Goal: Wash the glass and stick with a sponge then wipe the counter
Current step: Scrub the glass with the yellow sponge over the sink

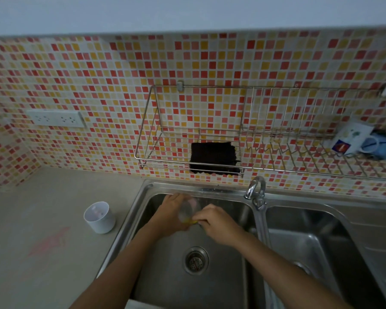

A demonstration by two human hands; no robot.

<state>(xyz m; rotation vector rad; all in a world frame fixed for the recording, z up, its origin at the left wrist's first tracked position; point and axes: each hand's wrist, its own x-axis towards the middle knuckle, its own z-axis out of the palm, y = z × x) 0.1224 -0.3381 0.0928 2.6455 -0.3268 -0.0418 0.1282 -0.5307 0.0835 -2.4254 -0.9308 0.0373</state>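
Over the left basin of the steel sink [132,219], my left hand [168,216] grips a clear glass [188,209], tilted with its mouth toward my right hand. My right hand [217,225] presses a yellow sponge [191,221] against the rim of the glass; only a sliver of the sponge shows between the fingers. A pink smear [49,243] marks the grey counter [31,208] at left. I cannot make out the stick.
A white cup [99,217] stands on the counter beside the sink. The tap [255,189] sits between the two basins. On the tiled wall hangs a wire rack [254,166] holding a black cloth [213,158] and mugs [354,140] at right. A power socket [56,118] is at left.
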